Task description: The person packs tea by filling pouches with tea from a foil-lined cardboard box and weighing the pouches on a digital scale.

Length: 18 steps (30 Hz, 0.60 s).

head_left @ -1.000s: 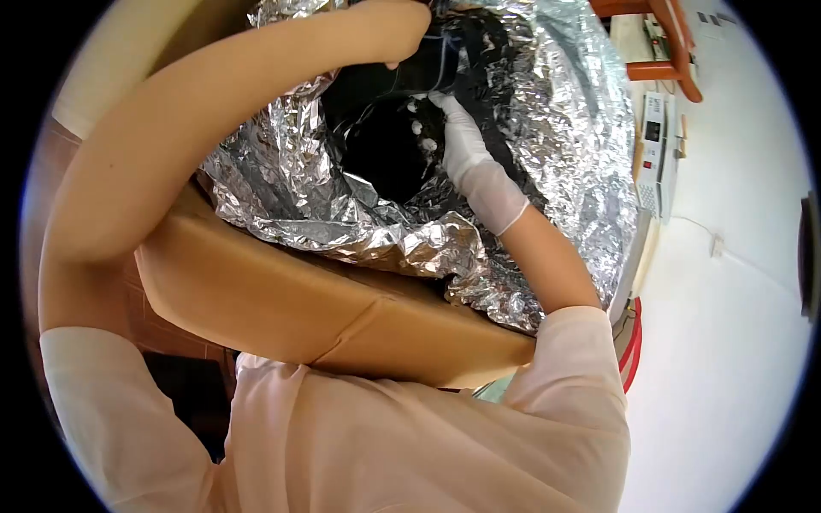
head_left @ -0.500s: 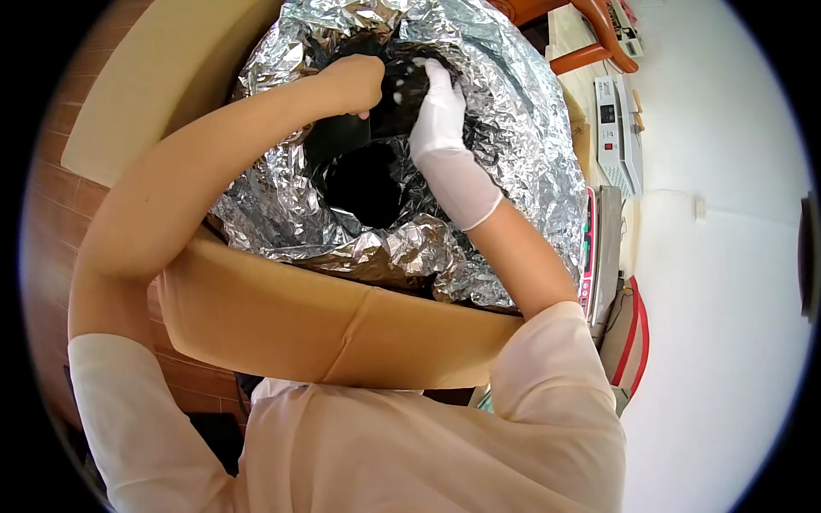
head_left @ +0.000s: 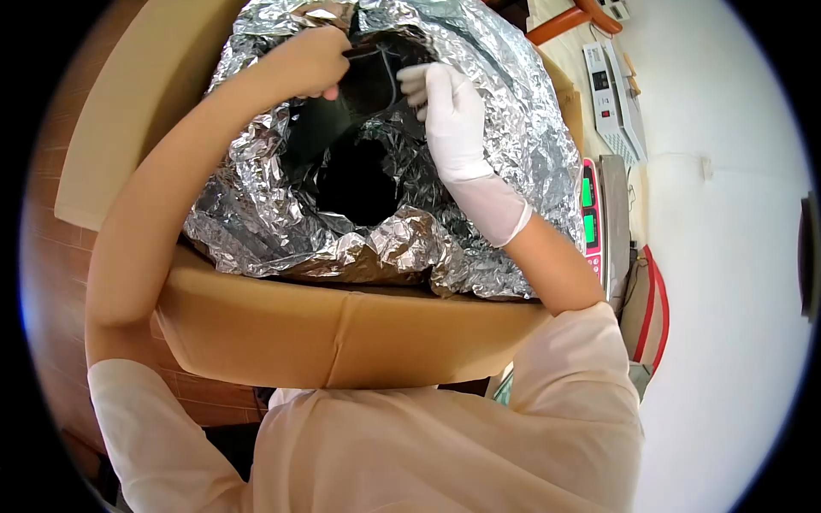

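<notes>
My left hand (head_left: 316, 67), bare, is closed in a fist on the edge of a dark plastic bag (head_left: 318, 132), whose smooth side hangs below the fingers. To its right is my right hand (head_left: 449, 111) in a white glove, its fingers bent and a little apart, with nothing visible in them. Between the two hands the bag's mouth gapes, and a thin pale curved edge shows in it. Crumpled silver foil (head_left: 256, 192) surrounds the bag. Below the hands, a deep black hollow hides whatever lies inside.
The foil lines a large cardboard box (head_left: 410, 342) with flaps folded outward, close to my body. At the right are a digital scale (head_left: 592, 222) with green displays, a white device (head_left: 609, 103), a red-edged bag (head_left: 641, 321) and a wooden chair part (head_left: 560, 27).
My left hand has moved up and left, still closed. The gloved right hand has drawn back out of the dark opening to the right, with its fingers now bent. The view has shifted slightly.
</notes>
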Available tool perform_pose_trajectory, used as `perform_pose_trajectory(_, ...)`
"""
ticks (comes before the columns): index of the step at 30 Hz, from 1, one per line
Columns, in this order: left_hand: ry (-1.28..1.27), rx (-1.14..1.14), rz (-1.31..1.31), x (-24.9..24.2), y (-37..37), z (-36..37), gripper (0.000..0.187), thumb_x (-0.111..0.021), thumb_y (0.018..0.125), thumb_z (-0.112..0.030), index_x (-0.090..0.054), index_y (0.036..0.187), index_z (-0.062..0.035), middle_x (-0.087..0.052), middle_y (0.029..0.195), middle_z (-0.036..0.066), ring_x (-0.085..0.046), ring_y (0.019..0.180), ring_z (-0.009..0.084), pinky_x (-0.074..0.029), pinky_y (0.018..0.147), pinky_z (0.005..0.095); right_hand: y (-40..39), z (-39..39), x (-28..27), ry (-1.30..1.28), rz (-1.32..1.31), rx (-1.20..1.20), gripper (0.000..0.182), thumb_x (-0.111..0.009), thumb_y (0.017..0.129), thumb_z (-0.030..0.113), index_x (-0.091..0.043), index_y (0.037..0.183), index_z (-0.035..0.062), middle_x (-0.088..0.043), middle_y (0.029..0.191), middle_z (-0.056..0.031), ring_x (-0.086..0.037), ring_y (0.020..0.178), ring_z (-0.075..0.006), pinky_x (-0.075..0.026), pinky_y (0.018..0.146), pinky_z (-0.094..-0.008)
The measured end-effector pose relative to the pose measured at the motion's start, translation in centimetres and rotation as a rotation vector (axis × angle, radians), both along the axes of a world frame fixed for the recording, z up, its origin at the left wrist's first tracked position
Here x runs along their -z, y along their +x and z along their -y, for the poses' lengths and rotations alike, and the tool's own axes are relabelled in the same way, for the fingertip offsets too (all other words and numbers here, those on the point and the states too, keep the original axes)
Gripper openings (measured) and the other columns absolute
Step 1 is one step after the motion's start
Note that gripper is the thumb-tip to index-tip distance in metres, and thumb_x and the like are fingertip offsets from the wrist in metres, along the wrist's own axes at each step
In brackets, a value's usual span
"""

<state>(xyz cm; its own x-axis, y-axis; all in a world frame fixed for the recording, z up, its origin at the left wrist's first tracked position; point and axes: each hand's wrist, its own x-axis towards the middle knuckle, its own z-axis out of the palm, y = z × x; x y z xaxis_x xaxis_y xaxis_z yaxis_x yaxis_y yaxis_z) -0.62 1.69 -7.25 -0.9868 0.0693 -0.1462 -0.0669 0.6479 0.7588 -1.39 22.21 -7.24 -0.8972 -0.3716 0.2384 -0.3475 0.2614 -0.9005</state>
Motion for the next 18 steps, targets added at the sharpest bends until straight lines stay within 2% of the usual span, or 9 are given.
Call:
perform_pose_trajectory(3,-0.135,0.029,-0.012,2.0,-0.2,0.1,0.031,-0.043,0.086,-0.007,-0.061,0.11,0.0018,-0.059,0.056,0.011,-0.059,0.049,0.0178,-0.048,0.052,0.0327,-0.2,-2.1,3.7,0.363,-0.28,0.031,0.029,-0.045,0.094,0.02,-0.068,0.082,0.0074,-0.065,0.082,-0.0106,-0.063,0.081,-0.0271,-0.05,0.075,-0.0323)
perform_pose_trajectory(4,-0.217,0.078,0.041,3.2,-0.6,0.1,0.032,-0.044,0.086,-0.006,-0.06,0.113,0.0017,-0.06,0.057,0.012,-0.061,0.051,0.0188,-0.049,0.055,0.0338,-0.3,-2.7,5.1,0.426,-0.331,0.01,0.027,-0.045,0.094,0.021,-0.067,0.085,0.0065,-0.066,0.086,-0.0115,-0.063,0.082,-0.0301,-0.05,0.076,-0.0345)
perform_pose_trajectory(8,-0.342,0.013,-0.07,3.8,-1.0,1.0,0.033,-0.046,0.087,-0.006,-0.059,0.116,0.0015,-0.059,0.055,0.014,-0.065,0.054,0.0244,-0.051,0.058,0.0377,-0.8,-1.9,11.1,0.122,-0.256,0.004,0.013,-0.048,0.093,0.011,-0.056,0.097,0.0019,-0.062,0.092,-0.0147,-0.062,0.082,-0.0283,-0.049,0.076,-0.0336)
perform_pose_trajectory(10,-0.39,0.01,-0.206,6.7,-2.7,4.2,0.033,-0.046,0.09,-0.009,-0.058,0.119,0.0008,-0.055,0.049,0.008,-0.058,0.044,0.0164,-0.047,0.048,0.0297,-0.4,-0.6,12.9,-0.137,0.058,0.08,0.011,-0.049,0.093,0.01,-0.054,0.095,0.0006,-0.061,0.091,-0.0157,-0.062,0.084,-0.0288,-0.048,0.077,-0.0362)
perform_pose_trajectory(11,-0.391,-0.007,-0.174,5.6,-2.0,4.2,0.033,-0.046,0.09,-0.009,-0.058,0.119,0.0008,-0.055,0.049,0.008,-0.058,0.044,0.0164,-0.047,0.048,0.0297,-0.6,-0.5,12.9,0.018,-0.024,0.026,0.011,-0.049,0.093,0.011,-0.055,0.094,0.0011,-0.062,0.09,-0.0154,-0.062,0.085,-0.0294,-0.048,0.077,-0.0368)
perform_pose_trajectory(13,-0.359,0.014,-0.017,1.3,-0.7,1.9,0.015,-0.064,0.066,-0.004,-0.066,0.076,0.0072,-0.066,0.075,0.024,-0.067,0.082,0.0351,-0.051,0.074,0.044,-2.5,-1.7,14.9,0.357,-0.144,-0.128,0.013,-0.052,0.091,0.015,-0.057,0.092,0.0029,-0.064,0.091,-0.0142,-0.062,0.088,-0.0319,-0.049,0.078,-0.0398)
perform_pose_trajectory(14,-0.357,0.0,-0.005,1.3,-0.3,1.7,0.015,-0.064,0.066,-0.004,-0.066,0.076,0.0072,-0.066,0.075,0.024,-0.067,0.082,0.0351,-0.051,0.074,0.044,-4.2,-2.5,17.6,0.592,-0.079,-0.182,0.021,-0.055,0.09,0.023,-0.061,0.1,0.0059,-0.066,0.098,-0.0147,-0.062,0.094,-0.0331,-0.048,0.084,-0.0417)
perform_pose_trajectory(16,-0.485,0.107,-0.092,1.6,0.0,1.8,0.013,-0.063,0.067,-0.003,-0.065,0.073,0.0079,-0.065,0.073,0.023,-0.067,0.079,0.0356,-0.051,0.073,0.0442,-6.5,-3.3,22.1,0.812,-0.04,-0.225,0.035,-0.057,0.088,0.031,-0.06,0.114,0.0076,-0.062,0.116,-0.0178,-0.059,0.106,-0.0331,-0.045,0.094,-0.0412)
perform_pose_trajectory(18,-0.488,0.141,-0.16,0.5,0.7,1.8,0.014,-0.063,0.067,-0.004,-0.064,0.072,0.0086,-0.065,0.072,0.023,-0.066,0.074,0.0368,-0.051,0.072,0.0441,-6.8,-2.7,25.0,0.902,-0.092,-0.287,0.041,-0.058,0.088,0.034,-0.058,0.12,0.0077,-0.057,0.124,-0.0183,-0.055,0.113,-0.0331,-0.043,0.098,-0.041)
